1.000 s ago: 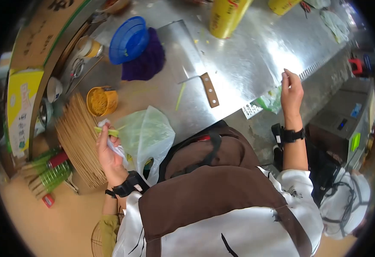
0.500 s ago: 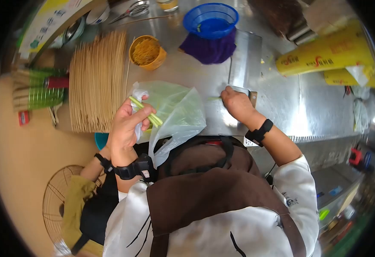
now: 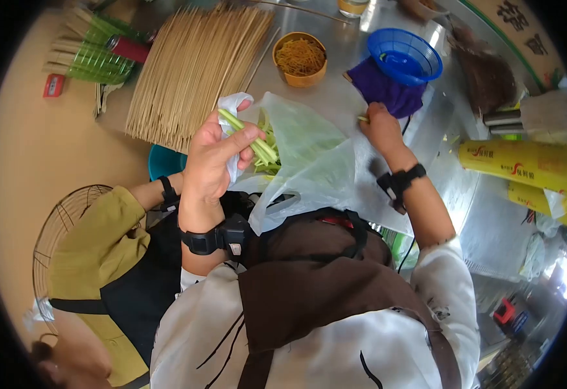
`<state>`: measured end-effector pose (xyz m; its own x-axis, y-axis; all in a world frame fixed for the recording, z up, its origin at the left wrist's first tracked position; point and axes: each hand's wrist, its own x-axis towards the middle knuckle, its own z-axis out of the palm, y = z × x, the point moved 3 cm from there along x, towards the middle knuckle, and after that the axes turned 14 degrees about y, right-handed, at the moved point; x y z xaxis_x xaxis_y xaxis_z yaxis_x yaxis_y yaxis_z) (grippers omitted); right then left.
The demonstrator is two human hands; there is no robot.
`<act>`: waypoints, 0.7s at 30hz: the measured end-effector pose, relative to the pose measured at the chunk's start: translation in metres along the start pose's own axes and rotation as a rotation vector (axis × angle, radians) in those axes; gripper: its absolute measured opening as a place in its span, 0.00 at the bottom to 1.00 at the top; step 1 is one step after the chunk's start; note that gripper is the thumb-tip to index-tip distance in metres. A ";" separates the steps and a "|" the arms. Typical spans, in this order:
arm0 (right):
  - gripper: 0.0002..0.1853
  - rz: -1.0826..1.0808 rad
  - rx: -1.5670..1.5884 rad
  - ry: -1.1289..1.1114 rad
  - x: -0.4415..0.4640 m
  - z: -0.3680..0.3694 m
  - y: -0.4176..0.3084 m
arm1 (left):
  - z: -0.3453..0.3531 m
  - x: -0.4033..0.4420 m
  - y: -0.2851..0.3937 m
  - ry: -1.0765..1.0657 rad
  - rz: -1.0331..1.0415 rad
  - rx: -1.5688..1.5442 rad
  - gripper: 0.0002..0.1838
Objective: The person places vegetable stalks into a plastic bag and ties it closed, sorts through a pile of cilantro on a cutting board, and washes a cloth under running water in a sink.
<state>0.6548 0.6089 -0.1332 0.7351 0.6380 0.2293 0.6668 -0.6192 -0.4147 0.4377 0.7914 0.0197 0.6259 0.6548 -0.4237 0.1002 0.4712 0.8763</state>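
Hands at a translucent plastic bag (image 3: 316,162). The left hand (image 3: 211,155), at the bag's left edge, is clenched on a small bunch of cut green stems (image 3: 248,135), the thumb laid across them; crumpled white plastic (image 3: 233,102), perhaps the bag's own rim, is caught in the same grip, which would hold the opening steady. The stems lie roughly parallel, probably so that one pinch secures them all. Their long axis slants: one end points toward the bamboo skewers (image 3: 196,78) beyond the bag's upper left, the other down toward its opening, where loose green pieces (image 3: 267,167) show. The right hand (image 3: 386,129), right of the bag, has its fingers curled around a green stem piece (image 3: 362,118); the exposed end points left, the remainder hidden. Beyond the bag stands an orange cup (image 3: 304,81) of shreds; farther right, a blue plastic basket (image 3: 403,48) overlaps a purple cloth (image 3: 393,100), presumably a drip pad.
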 end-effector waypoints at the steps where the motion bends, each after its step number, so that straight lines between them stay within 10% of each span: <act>1: 0.08 -0.032 0.180 0.071 0.000 -0.005 -0.006 | -0.001 -0.001 0.004 0.014 0.012 -0.015 0.23; 5: 0.08 0.324 1.141 -0.434 -0.014 -0.053 -0.122 | -0.006 -0.009 0.009 0.062 0.098 0.111 0.25; 8: 0.06 0.121 1.208 -0.533 -0.031 -0.028 -0.171 | -0.006 -0.012 0.012 0.095 0.143 0.158 0.26; 10: 0.06 -0.377 0.944 -0.332 -0.038 -0.006 -0.181 | -0.010 -0.014 0.015 0.124 0.167 0.161 0.26; 21: 0.10 -0.466 -0.128 -0.324 -0.030 -0.061 -0.138 | -0.001 0.002 -0.024 0.073 0.451 0.974 0.23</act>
<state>0.5479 0.6473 -0.0291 0.2984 0.9517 0.0726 0.9353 -0.2765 -0.2207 0.4362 0.7818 -0.0025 0.7147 0.6995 0.0002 0.4646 -0.4749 0.7474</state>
